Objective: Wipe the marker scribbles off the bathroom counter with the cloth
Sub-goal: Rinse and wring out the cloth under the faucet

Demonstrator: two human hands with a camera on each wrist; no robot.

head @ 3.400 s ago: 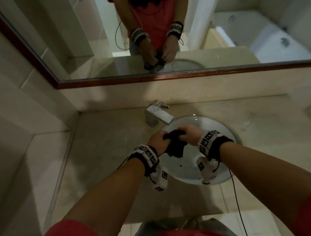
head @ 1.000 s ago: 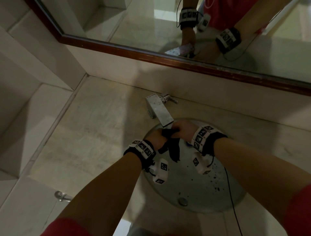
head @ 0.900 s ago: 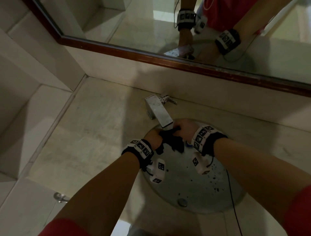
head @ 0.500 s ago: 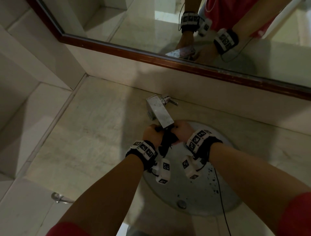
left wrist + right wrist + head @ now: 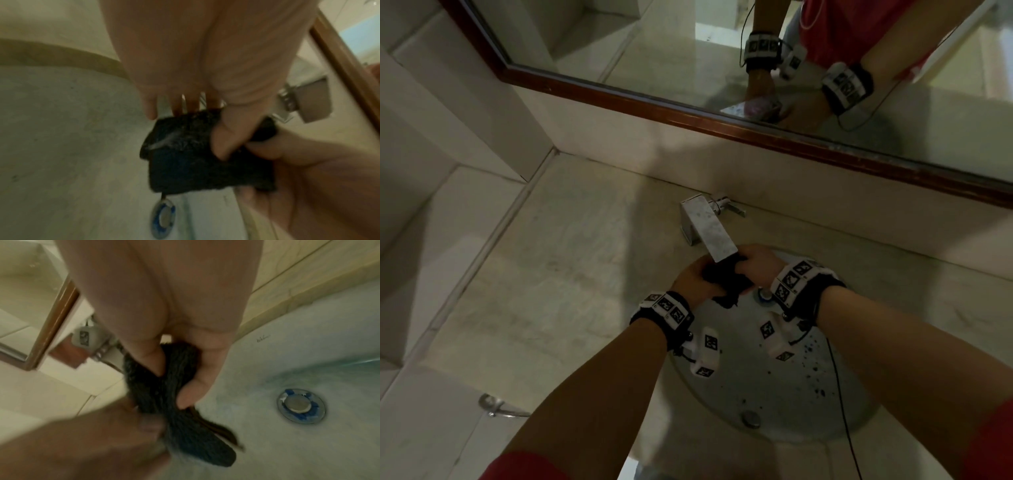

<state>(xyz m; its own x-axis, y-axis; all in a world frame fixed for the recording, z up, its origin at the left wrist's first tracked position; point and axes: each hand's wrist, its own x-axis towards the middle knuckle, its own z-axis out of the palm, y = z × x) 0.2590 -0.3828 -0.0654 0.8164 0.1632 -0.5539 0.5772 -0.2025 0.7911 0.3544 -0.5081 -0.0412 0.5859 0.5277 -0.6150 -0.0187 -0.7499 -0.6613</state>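
A dark, shaggy cloth (image 5: 727, 282) is bunched between both my hands just under the faucet spout (image 5: 709, 233), over the back of the sink basin (image 5: 774, 380). My left hand (image 5: 703, 274) grips its left side; in the left wrist view the thumb (image 5: 226, 138) pinches the cloth (image 5: 205, 165) against the fingers. My right hand (image 5: 748, 265) grips the right side, and in the right wrist view the cloth (image 5: 170, 399) runs between its curled fingers (image 5: 195, 386), a tail hanging toward the basin. I cannot make out any scribbles on the pale counter (image 5: 558, 291).
A wood-framed mirror (image 5: 688, 113) runs along the back wall above a low ledge. The basin holds dark specks (image 5: 810, 359), a drain (image 5: 751, 418) and a blue-ringed metal fitting (image 5: 301, 405). Tiled wall closes the left side. A metal ring (image 5: 493, 406) sticks out below the counter's front edge.
Both hands have moved slightly back, up under the spout's tip. The cloth, which hung loose a second ago, is now bunched tight between them.
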